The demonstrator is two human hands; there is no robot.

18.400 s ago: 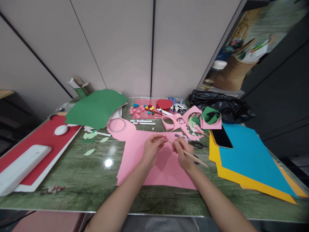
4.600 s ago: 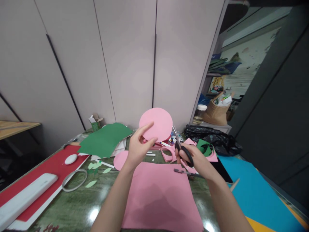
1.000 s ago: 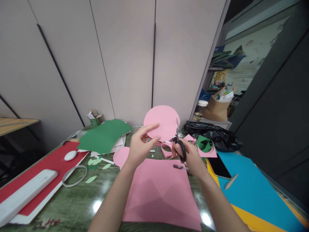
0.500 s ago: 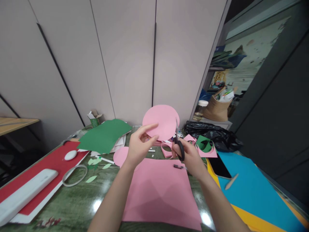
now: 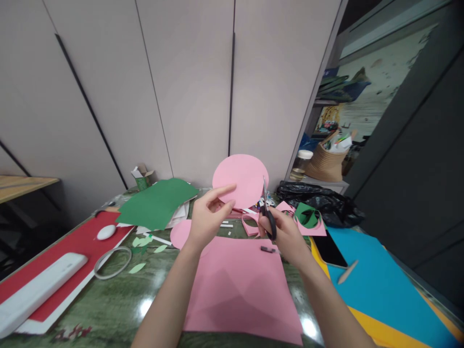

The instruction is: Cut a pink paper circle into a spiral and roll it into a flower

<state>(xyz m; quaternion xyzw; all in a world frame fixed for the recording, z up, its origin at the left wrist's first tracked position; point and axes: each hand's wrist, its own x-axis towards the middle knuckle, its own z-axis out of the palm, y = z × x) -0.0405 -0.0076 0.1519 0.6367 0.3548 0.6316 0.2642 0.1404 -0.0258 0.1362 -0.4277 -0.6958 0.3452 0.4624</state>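
Observation:
My left hand [image 5: 210, 212] pinches a round pink paper disc [image 5: 243, 176] by its lower left edge, holding it up above the table. Black-handled scissors [image 5: 268, 217] are in my right hand [image 5: 284, 234], blades pointing up at the disc's right edge. Whether the blades touch the paper I cannot tell. Below both hands lies a large pink sheet [image 5: 241, 290], with a small black object [image 5: 267, 249] on its upper right part. Another rounded pink piece [image 5: 180, 233] rests partly behind my left wrist. Pink paper offcuts [image 5: 250, 224] lie just left of my right hand.
Green sheets [image 5: 155, 203], pale green leaf cutouts [image 5: 137, 268] and a red sheet [image 5: 90, 256] with a white mouse [image 5: 106, 232] are on the left. To the right are a phone [image 5: 329, 249], a blue sheet [image 5: 377, 275] and a black plastic bag [image 5: 319, 203]. Cabinet doors [image 5: 195, 87] stand behind.
The pink disc and my left hand have shifted slightly up and left. My right hand with the scissors has barely moved.

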